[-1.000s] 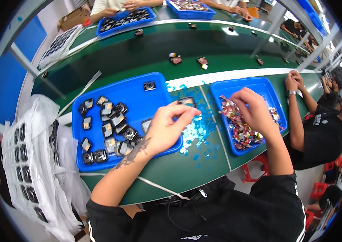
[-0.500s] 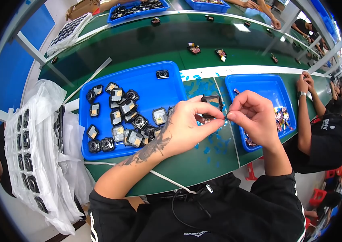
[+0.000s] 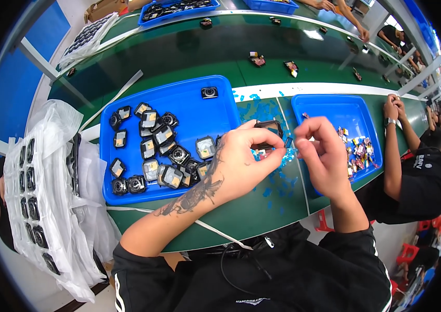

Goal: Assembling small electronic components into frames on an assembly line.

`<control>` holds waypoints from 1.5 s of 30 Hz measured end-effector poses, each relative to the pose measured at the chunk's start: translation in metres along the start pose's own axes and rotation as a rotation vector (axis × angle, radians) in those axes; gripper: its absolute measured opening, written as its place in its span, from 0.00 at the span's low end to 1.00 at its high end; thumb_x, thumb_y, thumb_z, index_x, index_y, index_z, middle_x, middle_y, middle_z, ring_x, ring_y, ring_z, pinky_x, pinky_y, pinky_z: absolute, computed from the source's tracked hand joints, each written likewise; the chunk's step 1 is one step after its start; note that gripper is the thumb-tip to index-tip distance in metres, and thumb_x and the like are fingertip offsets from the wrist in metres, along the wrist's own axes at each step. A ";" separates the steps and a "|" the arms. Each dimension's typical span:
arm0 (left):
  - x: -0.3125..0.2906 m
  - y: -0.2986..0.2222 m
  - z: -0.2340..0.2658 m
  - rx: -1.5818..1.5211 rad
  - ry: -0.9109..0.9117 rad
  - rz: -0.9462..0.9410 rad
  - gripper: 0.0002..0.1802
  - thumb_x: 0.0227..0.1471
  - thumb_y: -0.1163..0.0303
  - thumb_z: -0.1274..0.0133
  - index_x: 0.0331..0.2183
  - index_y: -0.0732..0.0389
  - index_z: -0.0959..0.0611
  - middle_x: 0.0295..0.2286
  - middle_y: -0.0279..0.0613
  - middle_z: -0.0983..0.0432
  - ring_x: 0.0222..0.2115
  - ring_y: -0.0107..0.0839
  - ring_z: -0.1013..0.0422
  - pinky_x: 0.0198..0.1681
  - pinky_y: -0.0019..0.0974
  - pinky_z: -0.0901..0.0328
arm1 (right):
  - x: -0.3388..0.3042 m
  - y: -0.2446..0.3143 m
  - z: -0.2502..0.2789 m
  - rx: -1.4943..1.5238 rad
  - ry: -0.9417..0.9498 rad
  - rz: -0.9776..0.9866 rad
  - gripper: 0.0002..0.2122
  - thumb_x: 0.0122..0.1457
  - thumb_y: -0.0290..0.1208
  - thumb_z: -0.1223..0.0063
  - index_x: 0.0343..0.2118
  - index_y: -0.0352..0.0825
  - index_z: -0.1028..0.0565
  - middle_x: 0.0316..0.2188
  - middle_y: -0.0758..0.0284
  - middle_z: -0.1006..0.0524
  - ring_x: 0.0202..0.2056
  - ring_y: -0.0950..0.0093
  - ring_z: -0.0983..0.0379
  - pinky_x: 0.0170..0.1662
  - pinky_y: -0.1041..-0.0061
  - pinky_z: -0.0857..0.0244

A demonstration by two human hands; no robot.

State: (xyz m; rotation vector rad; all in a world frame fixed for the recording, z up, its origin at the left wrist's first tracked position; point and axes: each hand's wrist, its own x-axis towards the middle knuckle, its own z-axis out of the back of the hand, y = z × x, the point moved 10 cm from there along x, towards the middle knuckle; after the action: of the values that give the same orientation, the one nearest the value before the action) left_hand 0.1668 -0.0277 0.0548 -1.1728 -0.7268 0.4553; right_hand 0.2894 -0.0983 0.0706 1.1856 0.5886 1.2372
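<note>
Two blue trays (image 3: 189, 112): cases (image 3: 163, 135) (black), colourful bits (image 3: 359, 152)

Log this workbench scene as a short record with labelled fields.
Left hand: thumb and index tips pinched together; anything gripped is too small to identify
Right hand: curled, close beside the left; grip unclear
Nearest part: black square-framed case, just beyond the left hand
Left tray: blue; black watch-like cases, one apart in the far right corner
Right tray: blue; small multicoloured pieces
Between trays: blue film scraps on the green tabletop
</note>
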 end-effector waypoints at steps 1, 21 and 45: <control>0.000 -0.003 -0.001 0.023 0.009 -0.022 0.05 0.48 0.72 0.43 0.27 0.64 0.17 0.20 0.42 0.22 0.25 0.38 0.23 0.65 0.52 0.50 | 0.003 -0.001 0.002 0.020 0.003 0.024 0.03 0.57 0.19 0.45 0.33 0.29 0.27 0.30 0.67 0.27 0.33 0.80 0.29 0.32 0.82 0.32; -0.007 0.021 -0.011 0.033 0.072 0.152 0.06 0.44 0.74 0.40 0.28 0.66 0.16 0.27 0.43 0.20 0.32 0.31 0.26 0.40 0.34 0.33 | -0.028 0.036 -0.018 -0.710 0.018 0.718 0.12 0.43 0.15 0.42 0.31 0.32 0.31 0.25 0.62 0.28 0.24 0.65 0.29 0.23 0.70 0.36; -0.015 0.039 -0.038 -0.650 0.234 0.419 0.15 0.60 0.74 0.53 0.48 0.65 0.25 0.36 0.39 0.26 0.32 0.22 0.29 0.40 0.28 0.32 | -0.015 -0.026 -0.005 0.518 0.136 0.027 0.06 0.57 0.16 0.47 0.38 0.27 0.25 0.36 0.62 0.25 0.38 0.79 0.28 0.40 0.81 0.32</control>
State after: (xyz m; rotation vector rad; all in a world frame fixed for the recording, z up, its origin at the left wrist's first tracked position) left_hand 0.1854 -0.0494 0.0060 -1.9736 -0.4255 0.4278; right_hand 0.2908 -0.1079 0.0421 1.5447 1.0409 1.2315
